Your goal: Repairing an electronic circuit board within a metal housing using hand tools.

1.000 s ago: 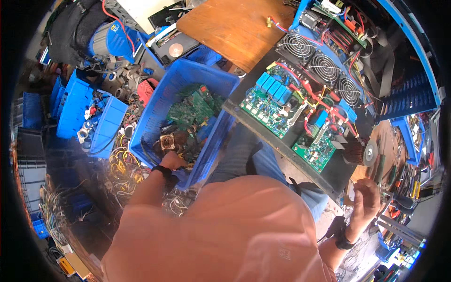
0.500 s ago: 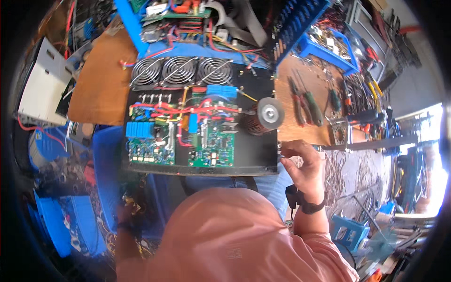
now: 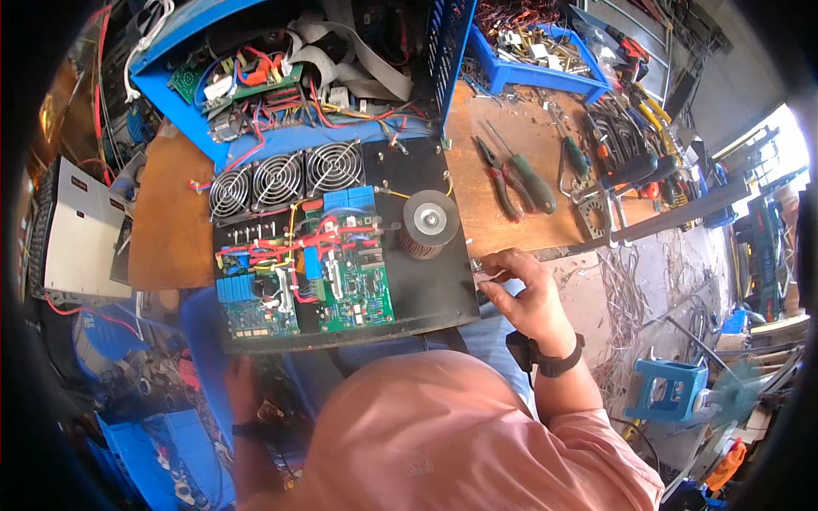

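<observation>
A black panel (image 3: pixel 430 294) lies in front of me, carrying green circuit boards (image 3: pixel 362 294), red and yellow wires, a row of three metal-grilled fans (image 3: pixel 278 177) and a round coil (image 3: pixel 428 220) with a grey disc on top. At the panel's right edge is my right hand (image 3: pixel 532 294), its thumb and forefinger pinched together around something small and thin that I cannot make out. My left hand (image 3: pixel 244 387) is low on the left, just below the panel's near left corner and beside a blue plastic bin (image 3: pixel 198 328). It is dim and blurred, and its fingers cannot be made out.
Behind the panel stands an open blue cabinet (image 3: pixel 170 98) full of wiring. Pliers (image 3: pixel 501 183) and a green-handled screwdriver (image 3: pixel 532 183) lie on the wooden bench (image 3: pixel 477 111) at right, below a blue tray (image 3: pixel 545 78) of small parts. A blue stool (image 3: pixel 669 390) is on the floor.
The whole view has shifted and tilted, so the panel appears farther left and lower. My left hand has come closer to the panel's near left corner. My right hand stays pinched at the panel's right edge.
</observation>
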`<state>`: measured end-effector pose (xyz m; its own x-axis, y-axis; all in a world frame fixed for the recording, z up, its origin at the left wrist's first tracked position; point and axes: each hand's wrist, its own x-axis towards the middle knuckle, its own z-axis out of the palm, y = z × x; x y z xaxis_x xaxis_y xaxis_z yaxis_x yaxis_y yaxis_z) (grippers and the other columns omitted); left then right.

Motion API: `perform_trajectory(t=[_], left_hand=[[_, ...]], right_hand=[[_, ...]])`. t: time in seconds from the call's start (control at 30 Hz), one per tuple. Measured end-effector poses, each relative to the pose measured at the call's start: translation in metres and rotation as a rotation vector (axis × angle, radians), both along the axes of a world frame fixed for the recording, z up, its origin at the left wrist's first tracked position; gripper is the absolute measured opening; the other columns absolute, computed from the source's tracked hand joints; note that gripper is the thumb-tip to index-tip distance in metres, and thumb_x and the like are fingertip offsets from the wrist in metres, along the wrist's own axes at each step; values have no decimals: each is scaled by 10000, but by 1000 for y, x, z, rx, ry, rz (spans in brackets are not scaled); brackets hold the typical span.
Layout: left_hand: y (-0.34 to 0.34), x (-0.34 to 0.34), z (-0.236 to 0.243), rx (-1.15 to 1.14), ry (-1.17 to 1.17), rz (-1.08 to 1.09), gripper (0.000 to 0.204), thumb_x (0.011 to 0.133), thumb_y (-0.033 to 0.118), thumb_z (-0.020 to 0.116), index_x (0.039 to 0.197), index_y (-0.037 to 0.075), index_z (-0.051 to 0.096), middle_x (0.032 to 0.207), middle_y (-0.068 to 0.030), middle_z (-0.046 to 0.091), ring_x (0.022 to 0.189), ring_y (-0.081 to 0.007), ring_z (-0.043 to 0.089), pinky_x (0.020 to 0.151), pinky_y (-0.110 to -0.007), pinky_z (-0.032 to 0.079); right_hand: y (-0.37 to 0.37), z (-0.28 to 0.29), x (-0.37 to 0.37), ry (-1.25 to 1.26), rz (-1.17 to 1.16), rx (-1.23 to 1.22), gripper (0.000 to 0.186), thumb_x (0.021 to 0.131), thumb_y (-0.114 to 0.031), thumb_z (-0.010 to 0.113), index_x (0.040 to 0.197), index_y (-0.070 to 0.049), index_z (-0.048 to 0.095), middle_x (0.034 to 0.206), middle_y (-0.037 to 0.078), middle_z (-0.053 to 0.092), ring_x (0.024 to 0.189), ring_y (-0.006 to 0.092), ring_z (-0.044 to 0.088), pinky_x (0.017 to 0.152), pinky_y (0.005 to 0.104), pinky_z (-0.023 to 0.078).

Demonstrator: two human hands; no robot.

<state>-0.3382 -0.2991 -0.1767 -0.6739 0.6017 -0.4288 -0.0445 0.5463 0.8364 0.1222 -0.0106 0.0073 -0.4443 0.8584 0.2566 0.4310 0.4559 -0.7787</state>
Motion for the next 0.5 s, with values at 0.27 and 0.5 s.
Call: perform_trajectory(t=[0.27,0.5], left_hand=[[40,38,56,285,-202,212,407,1024,393,479,1046,-5,561,912,-120,639,815,-220,640,767,-345,530],[63,41,81,445,-482,365,617,985,600,420,1244,42,468,1031,-130,625,872,-282,628,784,-405,490]], right_hand=[[-4,-30,8,75,-175,-268,265,846,-182,763,1008,12,683,817,150,698,669,235,663,648,346,529],[-8,-41,8,109,-88,-481,375,980,-328,613,1006,42,669,747,106,651,672,158,595,639,321,495]])
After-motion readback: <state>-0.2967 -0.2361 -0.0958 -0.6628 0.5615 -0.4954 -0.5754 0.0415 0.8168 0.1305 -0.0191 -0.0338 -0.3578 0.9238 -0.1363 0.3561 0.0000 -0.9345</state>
